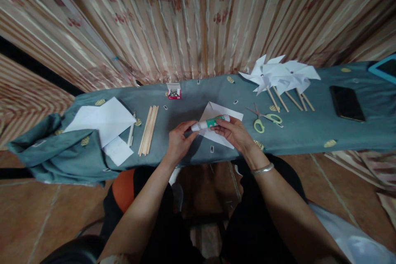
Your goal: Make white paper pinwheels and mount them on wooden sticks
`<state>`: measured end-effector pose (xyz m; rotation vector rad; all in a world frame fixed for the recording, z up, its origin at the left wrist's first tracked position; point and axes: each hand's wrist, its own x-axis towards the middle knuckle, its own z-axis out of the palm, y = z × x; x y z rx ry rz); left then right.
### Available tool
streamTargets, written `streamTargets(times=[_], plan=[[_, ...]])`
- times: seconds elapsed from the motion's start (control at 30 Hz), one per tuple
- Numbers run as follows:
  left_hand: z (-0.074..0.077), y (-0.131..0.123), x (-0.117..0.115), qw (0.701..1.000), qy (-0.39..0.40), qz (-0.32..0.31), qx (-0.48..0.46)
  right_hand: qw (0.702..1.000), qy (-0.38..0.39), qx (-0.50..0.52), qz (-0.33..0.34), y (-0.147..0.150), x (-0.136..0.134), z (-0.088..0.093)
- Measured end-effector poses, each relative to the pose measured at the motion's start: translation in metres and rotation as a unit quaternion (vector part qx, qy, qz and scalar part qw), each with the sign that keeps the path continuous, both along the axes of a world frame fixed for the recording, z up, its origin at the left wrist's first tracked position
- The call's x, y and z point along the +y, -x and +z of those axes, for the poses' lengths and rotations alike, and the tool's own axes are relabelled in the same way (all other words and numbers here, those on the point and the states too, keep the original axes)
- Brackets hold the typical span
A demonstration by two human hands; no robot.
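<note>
A white and green glue stick is held level between both hands, above the cloth-covered table. My left hand pinches its left end, at what looks like the cap. Around the right part of the barrel, the fingers of my right hand are closed. Beneath the glue stick lies a square of white paper with crease lines, partly covered by the hands. Scissors with green handles rest spread apart to the right of my right hand. Left of my left hand lies a bundle of thin wooden sticks.
Several white paper pinwheels on sticks lie at the back right, near a black phone. A small red box of metal pins stands at the back. White paper sheets and a pen are at the left.
</note>
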<state>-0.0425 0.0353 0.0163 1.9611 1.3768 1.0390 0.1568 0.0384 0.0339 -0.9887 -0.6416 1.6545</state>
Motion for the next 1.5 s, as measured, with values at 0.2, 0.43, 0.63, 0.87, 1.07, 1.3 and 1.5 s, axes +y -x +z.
streamTargets(times=[0.2,0.43,0.63,0.87,1.07,1.3,1.5], plan=[[0.003,-0.001,-0.002,0.999,-0.001,-0.012,-0.034,1.0,-0.01,-0.016,0.006,0.0,0.0,-0.004],[0.006,-0.001,-0.003,0.999,-0.024,-0.026,-0.023,0.999,-0.007,-0.031,0.011,0.0,0.0,-0.005],[0.008,-0.001,-0.005,0.999,-0.04,-0.033,-0.001,0.999,0.002,-0.038,0.02,0.0,-0.001,-0.004],[0.01,0.001,-0.008,0.997,-0.064,-0.04,0.031,0.999,0.005,-0.033,0.035,0.002,-0.002,-0.002],[0.011,0.002,-0.011,0.995,-0.067,-0.03,0.063,0.998,0.01,-0.039,0.046,0.01,-0.005,-0.001],[0.008,0.002,-0.011,0.999,-0.029,-0.022,0.034,0.991,-0.017,-0.1,0.087,0.018,-0.007,-0.002],[0.003,0.036,0.006,0.994,0.018,0.084,0.073,0.974,-0.072,-0.213,-0.023,-0.028,-0.001,-0.002]])
